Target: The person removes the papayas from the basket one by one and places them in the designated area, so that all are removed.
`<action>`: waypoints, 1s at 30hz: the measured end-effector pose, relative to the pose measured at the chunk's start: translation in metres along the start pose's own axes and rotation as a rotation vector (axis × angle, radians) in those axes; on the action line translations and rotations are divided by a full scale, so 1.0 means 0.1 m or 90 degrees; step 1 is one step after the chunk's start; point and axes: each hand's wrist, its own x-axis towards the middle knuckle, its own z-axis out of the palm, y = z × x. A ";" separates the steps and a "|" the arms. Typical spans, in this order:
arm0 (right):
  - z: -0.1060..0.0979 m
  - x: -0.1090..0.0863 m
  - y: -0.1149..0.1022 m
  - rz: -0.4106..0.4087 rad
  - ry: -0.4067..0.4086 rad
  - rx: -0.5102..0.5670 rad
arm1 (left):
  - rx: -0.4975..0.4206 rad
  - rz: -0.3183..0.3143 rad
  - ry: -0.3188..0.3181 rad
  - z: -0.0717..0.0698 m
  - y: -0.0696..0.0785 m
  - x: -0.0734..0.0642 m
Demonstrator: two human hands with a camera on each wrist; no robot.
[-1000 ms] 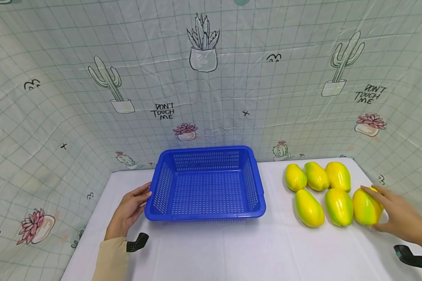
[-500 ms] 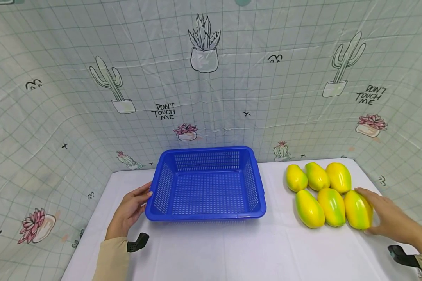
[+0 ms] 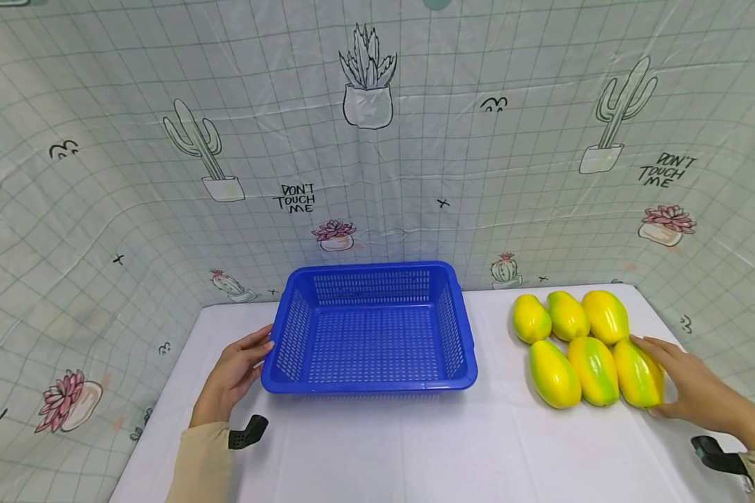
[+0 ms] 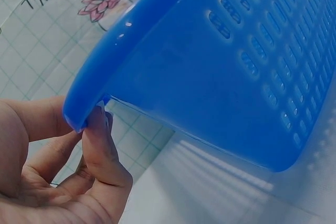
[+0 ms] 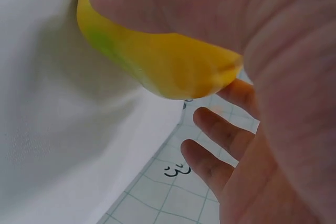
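Note:
A blue plastic basket (image 3: pixel 368 385) with slotted walls stands on the white table, nothing inside it. At its left side my left hand (image 3: pixel 231 374) pinches the rim between thumb and fingers, as the left wrist view also shows. Several yellow-green mangoes lie to the right in two rows, such as the front-left mango (image 3: pixel 554 374) and front-middle mango (image 3: pixel 594 371). My right hand (image 3: pixel 698 384) holds the front-right mango (image 3: pixel 638 374) from its right side. In the right wrist view the thumb lies across this mango (image 5: pixel 178 66); the other fingers (image 5: pixel 207 165) spread beyond it.
A white cloth (image 3: pixel 415 447) covers the table. Behind and on both sides hangs a grid-patterned curtain (image 3: pixel 409 161) printed with cacti. The basket's back rim stands close to it. Bare cloth separates basket and mangoes.
My right hand has moved left with the front-right mango, and the front-middle mango has shifted left too. The front-right mango has turned slightly. My left hand keeps its place on the basket.

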 end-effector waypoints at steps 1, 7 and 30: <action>0.01 0.00 0.00 -0.002 0.002 0.000 | 0.001 0.001 -0.001 0.00 0.00 0.00; 0.06 -0.02 0.03 -0.022 0.026 0.010 | 0.005 0.001 -0.002 0.00 0.00 -0.01; -0.03 -0.03 0.05 -0.012 0.049 0.068 | -0.013 0.001 -0.011 -0.06 -0.02 0.00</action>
